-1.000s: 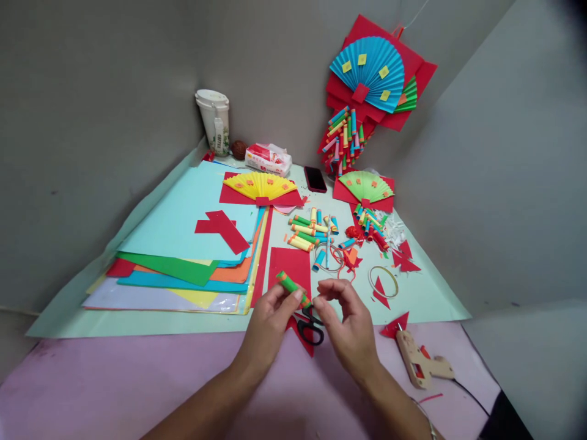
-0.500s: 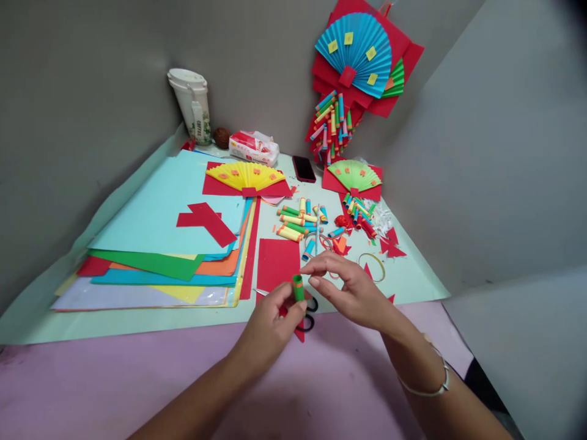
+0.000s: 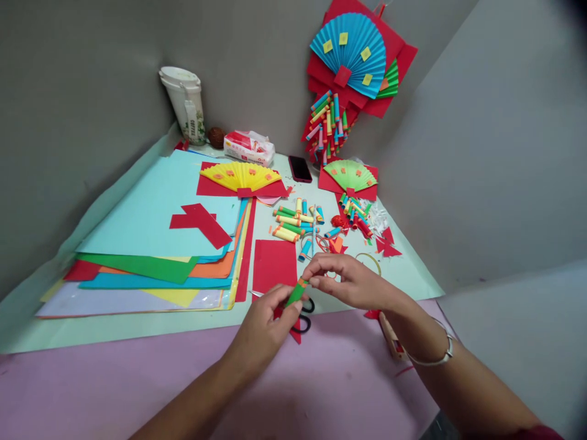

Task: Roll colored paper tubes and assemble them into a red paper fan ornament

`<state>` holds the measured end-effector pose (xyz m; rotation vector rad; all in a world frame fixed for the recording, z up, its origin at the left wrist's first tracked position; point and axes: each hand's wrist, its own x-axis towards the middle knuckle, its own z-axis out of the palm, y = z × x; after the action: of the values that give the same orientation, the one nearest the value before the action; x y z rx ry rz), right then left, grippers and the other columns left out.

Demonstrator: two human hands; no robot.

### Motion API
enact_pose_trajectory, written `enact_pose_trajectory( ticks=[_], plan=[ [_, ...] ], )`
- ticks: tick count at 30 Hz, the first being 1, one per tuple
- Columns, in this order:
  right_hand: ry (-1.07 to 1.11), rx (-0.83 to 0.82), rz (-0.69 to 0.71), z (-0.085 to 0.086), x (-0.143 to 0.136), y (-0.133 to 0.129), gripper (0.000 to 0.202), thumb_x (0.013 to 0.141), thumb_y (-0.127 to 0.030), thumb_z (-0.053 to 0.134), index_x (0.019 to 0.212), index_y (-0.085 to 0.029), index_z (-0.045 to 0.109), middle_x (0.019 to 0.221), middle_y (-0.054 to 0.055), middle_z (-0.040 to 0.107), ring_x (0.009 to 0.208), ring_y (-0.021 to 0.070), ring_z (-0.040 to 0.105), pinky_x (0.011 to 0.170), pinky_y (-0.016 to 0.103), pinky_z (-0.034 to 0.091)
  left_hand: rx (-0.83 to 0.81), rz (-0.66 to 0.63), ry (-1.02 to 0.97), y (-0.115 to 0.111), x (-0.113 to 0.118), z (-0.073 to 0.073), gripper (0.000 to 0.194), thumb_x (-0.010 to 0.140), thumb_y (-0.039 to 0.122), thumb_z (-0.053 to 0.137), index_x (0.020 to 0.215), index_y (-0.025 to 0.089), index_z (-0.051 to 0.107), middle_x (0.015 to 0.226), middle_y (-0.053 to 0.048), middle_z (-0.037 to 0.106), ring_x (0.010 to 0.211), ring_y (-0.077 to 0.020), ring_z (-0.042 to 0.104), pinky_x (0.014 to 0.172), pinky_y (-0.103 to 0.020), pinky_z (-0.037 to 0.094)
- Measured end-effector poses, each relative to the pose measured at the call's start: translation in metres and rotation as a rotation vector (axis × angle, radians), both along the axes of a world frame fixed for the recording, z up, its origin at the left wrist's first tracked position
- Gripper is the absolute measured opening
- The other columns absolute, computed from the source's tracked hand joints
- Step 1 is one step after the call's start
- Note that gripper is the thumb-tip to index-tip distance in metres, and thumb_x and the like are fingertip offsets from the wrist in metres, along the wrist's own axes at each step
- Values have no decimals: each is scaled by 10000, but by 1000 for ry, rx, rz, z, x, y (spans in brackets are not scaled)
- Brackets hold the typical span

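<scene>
Between the fingers and thumb of my left hand (image 3: 266, 321) is a small green paper roll (image 3: 296, 293) with an orange band at its upper end. My right hand (image 3: 351, 281) has its thumb and fingertips brought together at that banded end, touching it. Black-handled scissors (image 3: 301, 324) lie just behind the roll, partly covered by my left hand. Past my hands, several yellow, green and blue rolls (image 3: 288, 221) lie in a group. A blue roll (image 3: 305, 249) rests nearer, beside a red paper rectangle (image 3: 275, 263).
Stacked coloured sheets (image 3: 151, 214) fill the left side. Behind stand a cup (image 3: 186, 107), a tissue pack (image 3: 249, 148), a phone (image 3: 299, 169), a yellow fan (image 3: 241, 177) and a green fan (image 3: 350, 176). A red paper decoration (image 3: 348, 55) hangs at the wall.
The green roll has tilted from upright to slanting right. My right fingertips have closed onto its banded end. The view has shifted slightly, showing a box under my right forearm.
</scene>
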<state>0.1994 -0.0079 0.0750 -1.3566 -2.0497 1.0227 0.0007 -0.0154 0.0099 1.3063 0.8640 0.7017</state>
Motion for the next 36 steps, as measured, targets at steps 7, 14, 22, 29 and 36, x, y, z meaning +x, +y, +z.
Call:
enact_pose_trajectory(
  ticks=[7, 14, 22, 29, 36],
  plan=[
    [167, -234, -106, -11, 2, 1, 196, 837, -205, 559, 909, -213, 741, 790, 1, 680, 719, 144, 596, 679, 265, 496, 88, 49, 100, 3, 0, -1, 196, 836, 337, 596, 917, 219, 730, 792, -34, 647, 757, -216, 588, 675, -294, 423],
    [205, -319, -143, -17, 1, 1, 156, 786, -198, 594, 822, -200, 746, 728, -10, 664, 650, 126, 567, 612, 237, 459, 201, 94, 181, 4, 0, -2, 186, 840, 309, 574, 903, 228, 729, 769, -16, 606, 717, -196, 577, 643, -288, 403],
    [278, -370, -188, -23, 0, 1, 148, 745, -159, 585, 761, -197, 727, 694, -24, 635, 626, 111, 544, 600, 231, 436, 256, 54, 251, 4, 1, -3, 200, 862, 303, 531, 903, 217, 708, 785, -18, 595, 739, -196, 578, 669, -293, 410],
    [267, -372, -200, -22, 1, 0, 142, 729, -169, 590, 749, -195, 728, 698, -10, 649, 631, 127, 560, 583, 236, 467, 238, 80, 218, 4, 2, -2, 200, 838, 306, 557, 890, 232, 735, 761, -15, 599, 720, -195, 576, 648, -284, 417],
    [274, -385, -196, -26, 1, 0, 126, 749, -183, 588, 757, -198, 713, 670, -29, 628, 612, 110, 538, 599, 233, 436, 246, 74, 237, 4, 2, -3, 187, 833, 290, 569, 884, 231, 739, 747, -10, 594, 695, -186, 575, 630, -275, 407]
  ],
)
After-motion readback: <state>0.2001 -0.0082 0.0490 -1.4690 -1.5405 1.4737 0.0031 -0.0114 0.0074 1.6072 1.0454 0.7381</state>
